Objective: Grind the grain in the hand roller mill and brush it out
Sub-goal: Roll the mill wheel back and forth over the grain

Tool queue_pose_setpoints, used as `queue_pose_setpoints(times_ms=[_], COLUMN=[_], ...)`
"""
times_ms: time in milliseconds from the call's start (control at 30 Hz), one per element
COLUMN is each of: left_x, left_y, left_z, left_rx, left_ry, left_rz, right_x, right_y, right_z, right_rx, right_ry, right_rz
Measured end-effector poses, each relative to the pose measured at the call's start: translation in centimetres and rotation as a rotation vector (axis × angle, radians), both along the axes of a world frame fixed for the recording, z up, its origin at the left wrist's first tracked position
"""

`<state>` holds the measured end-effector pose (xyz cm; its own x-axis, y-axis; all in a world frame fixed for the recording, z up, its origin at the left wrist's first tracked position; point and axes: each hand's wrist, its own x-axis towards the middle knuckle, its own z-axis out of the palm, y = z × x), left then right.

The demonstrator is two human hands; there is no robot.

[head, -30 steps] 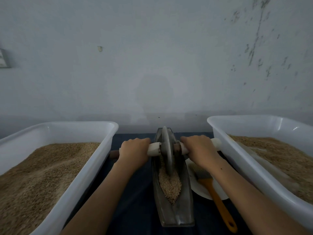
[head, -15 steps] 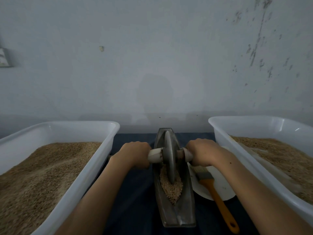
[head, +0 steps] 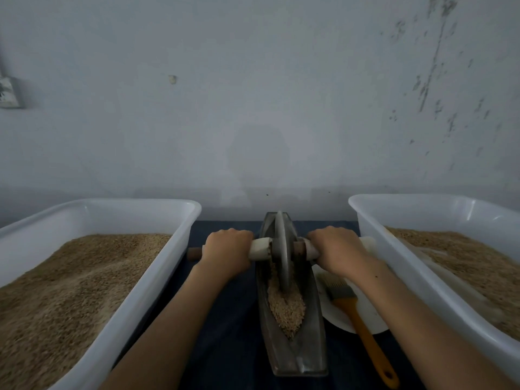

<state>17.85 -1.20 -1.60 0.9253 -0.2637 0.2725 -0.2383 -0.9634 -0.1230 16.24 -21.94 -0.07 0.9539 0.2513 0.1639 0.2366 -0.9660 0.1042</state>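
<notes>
Left hand (head: 226, 253) and right hand (head: 336, 250) each hold a closed grip on the white-sleeved wooden axle (head: 260, 248), either side of the grey metal grinding wheel (head: 281, 249) standing in pale brown grain (head: 287, 308).

Both arms extended forward; left hand (head: 226, 250) and right hand (head: 336, 249) fisted, knuckles up, gripping.

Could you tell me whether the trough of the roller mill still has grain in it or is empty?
Not empty. A heap of grain lies in the trough on the near side of the wheel.
</notes>
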Motion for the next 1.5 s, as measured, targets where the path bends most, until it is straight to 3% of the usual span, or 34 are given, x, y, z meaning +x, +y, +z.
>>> queue_pose_setpoints(times_ms=[133,233,333,567,667,767,867,1033,1133,1500], left_x=[0.0,-0.1,-0.3,-0.4,-0.4,-0.2,0.0,0.1,0.1,0.2], left_y=[0.4,0.4,0.3,-0.4,-0.3,-0.1,0.2,0.4,0.3,0.2], left_z=[1.0,1.3,1.2,0.2,-0.2,-0.2,0.2,0.8,0.8,-1.0], left_rx=[0.02,-0.007,0.004,0.021,-0.004,-0.009,0.008,0.042,0.042,-0.086], left_ry=[0.274,0.37,0.315,-0.062,-0.138,-0.114,0.024,0.204,0.222,-0.127], left_rz=[-0.019,-0.02,-0.018,0.009,-0.007,-0.011,-0.009,-0.039,-0.038,-0.016], right_x=[-0.3,-0.5,-0.3,0.1,0.1,0.0,-0.1,-0.6,-0.6,-0.3], right_y=[-0.1,-0.1,-0.2,-0.2,-0.3,-0.2,-0.1,-0.2,-0.3,0.2], right_z=[1.1,1.5,1.1,-0.3,-0.5,-0.2,0.2,1.4,1.7,-0.3], right_rx=[-0.076,-0.087,-0.069,0.082,0.085,0.056,0.01,-0.046,-0.033,0.025], right_ry=[0.188,0.228,0.201,-0.005,-0.024,0.008,0.029,0.277,0.322,-0.129], right_rz=[-0.002,0.01,0.01,-0.004,-0.007,-0.011,-0.001,-0.038,-0.039,-0.008])
